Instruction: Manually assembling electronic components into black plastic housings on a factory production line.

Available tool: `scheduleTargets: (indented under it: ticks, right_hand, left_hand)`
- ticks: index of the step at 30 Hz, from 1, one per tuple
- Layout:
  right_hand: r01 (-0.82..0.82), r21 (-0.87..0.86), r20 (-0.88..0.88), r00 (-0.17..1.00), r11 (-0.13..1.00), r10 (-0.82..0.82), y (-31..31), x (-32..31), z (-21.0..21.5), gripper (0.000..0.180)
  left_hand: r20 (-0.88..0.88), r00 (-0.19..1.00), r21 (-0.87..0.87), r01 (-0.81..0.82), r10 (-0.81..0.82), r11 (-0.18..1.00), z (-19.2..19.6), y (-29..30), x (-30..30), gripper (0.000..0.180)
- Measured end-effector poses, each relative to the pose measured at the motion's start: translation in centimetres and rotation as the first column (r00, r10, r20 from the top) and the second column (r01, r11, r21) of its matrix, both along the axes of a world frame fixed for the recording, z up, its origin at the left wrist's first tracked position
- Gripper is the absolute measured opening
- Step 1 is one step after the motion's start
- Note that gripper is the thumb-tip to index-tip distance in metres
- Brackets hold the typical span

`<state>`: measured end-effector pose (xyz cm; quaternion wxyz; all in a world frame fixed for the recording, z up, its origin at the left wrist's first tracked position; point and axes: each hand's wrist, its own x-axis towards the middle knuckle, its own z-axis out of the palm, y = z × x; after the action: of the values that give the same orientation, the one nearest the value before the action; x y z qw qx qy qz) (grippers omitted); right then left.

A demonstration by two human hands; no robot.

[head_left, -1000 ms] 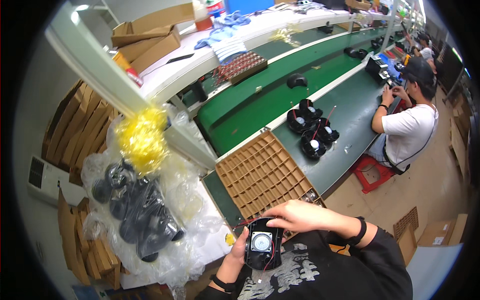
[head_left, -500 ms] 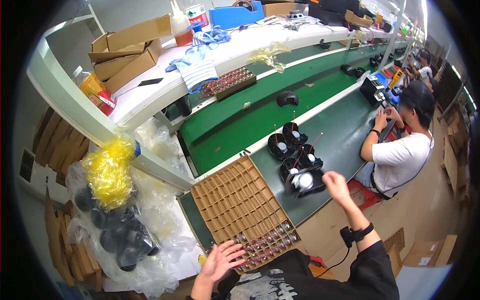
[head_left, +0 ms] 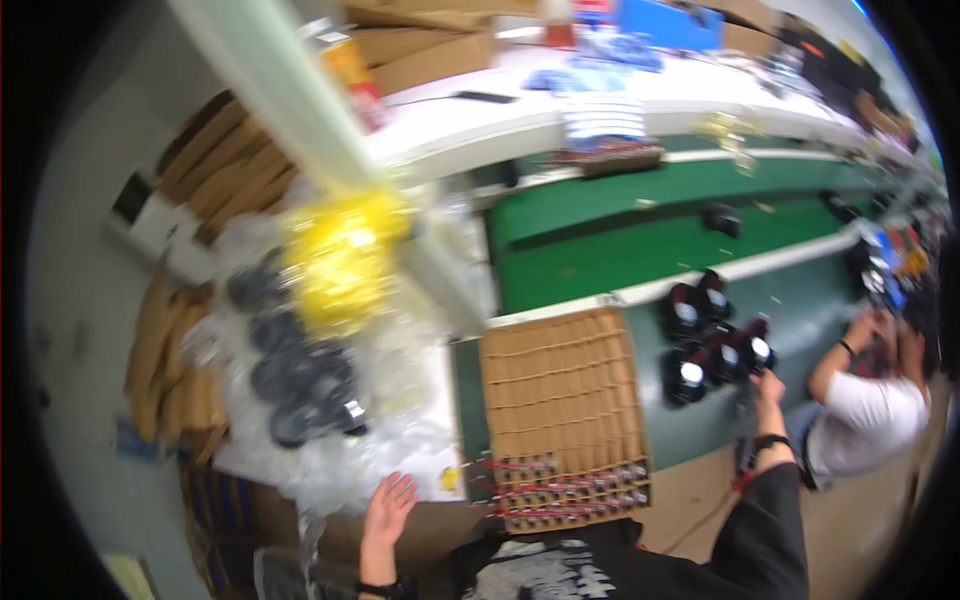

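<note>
Off the near edge of the plastic-covered bench, my left hand [head_left: 390,508] is open and empty, its fingers stretched out. My right hand [head_left: 768,388] is closed at the near side of a round black shell [head_left: 760,352] with a pale disc inside; motion blur hides the fingertips. Several more black shells [head_left: 688,374] stand to its left on the dark green worktop [head_left: 665,440]. Between my hands lies a cardboard divider box [head_left: 560,375]. Small metal parts with red wires [head_left: 570,492] fill its near rows.
Left of a white post [head_left: 445,270] lie clear plastic bags with dark round parts [head_left: 300,370] and a yellow bundle [head_left: 345,260]. Beyond the worktop runs a green conveyor belt [head_left: 600,240], under a cluttered white shelf [head_left: 480,125]. A co-worker [head_left: 870,410] sits at the right.
My view has swung left. My right hand has carried its shell to the right side of the group. My left hand has moved left, away from the divider box.
</note>
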<state>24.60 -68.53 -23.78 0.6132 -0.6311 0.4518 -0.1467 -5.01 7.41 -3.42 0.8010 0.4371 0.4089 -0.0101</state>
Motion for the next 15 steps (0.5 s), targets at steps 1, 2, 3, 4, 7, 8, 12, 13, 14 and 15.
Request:
scheduleTargets:
  ticks: [1,2,3,4,7,8,12,13,14,15]
  right_hand:
    - [0.014,-0.006,-0.059,0.998,1.000,-0.014,-2.3,-0.3,-1.1,0.026]
    - [0.067,0.116,-0.070,0.996,0.991,-0.059,0.1,0.5,-1.4,0.025]
    - [0.015,0.176,-0.024,1.000,0.984,-0.011,-3.0,-0.2,-2.8,0.028]
    - [0.062,0.214,-0.020,0.998,0.975,-0.059,-3.7,0.2,-3.8,0.032]
    - [0.003,0.372,0.102,0.994,0.928,-0.044,-7.3,-0.1,-5.6,0.033]
    - [0.016,0.335,0.075,0.996,0.942,-0.044,-7.4,-1.3,-6.2,0.033]
    - [-0.107,0.132,0.043,0.994,0.986,0.102,-5.6,-3.1,-3.6,0.035]
    - [-0.187,0.095,0.030,0.982,0.978,0.185,-5.3,-4.2,-2.5,0.035]
    - [-0.204,0.102,0.032,0.979,0.974,0.201,-2.9,-4.4,-2.2,0.035]
    - [-0.228,0.044,0.068,0.972,0.973,0.225,-0.3,-5.3,-2.0,0.032]
  left_hand:
    - [-0.008,0.999,0.039,-0.043,0.043,0.998,-1.3,1.2,-0.5,0.048]
    - [-0.028,0.991,0.116,-0.127,0.132,0.985,-1.9,2.2,-2.4,0.048]
    - [-0.002,0.982,0.129,-0.189,0.191,0.973,-2.8,3.1,-2.6,0.048]
    - [-0.008,0.963,0.204,-0.263,0.270,0.943,-3.7,4.0,-3.3,0.046]
    - [-0.043,0.963,0.381,-0.229,0.264,0.896,-7.0,7.3,-3.6,0.042]
    - [-0.084,0.964,0.505,-0.177,0.252,0.845,-7.1,7.6,-2.8,0.036]
    - [-0.030,0.993,0.885,-0.026,0.113,0.465,-11.1,12.9,-2.9,0.030]
    - [-0.061,0.996,0.916,0.030,0.064,0.400,-10.7,13.9,-1.4,0.028]
    - [-0.102,0.994,0.947,0.087,0.035,0.309,-9.9,14.8,-0.5,0.026]
    - [-0.105,0.993,0.948,0.084,0.051,0.307,-9.2,15.6,0.3,0.026]
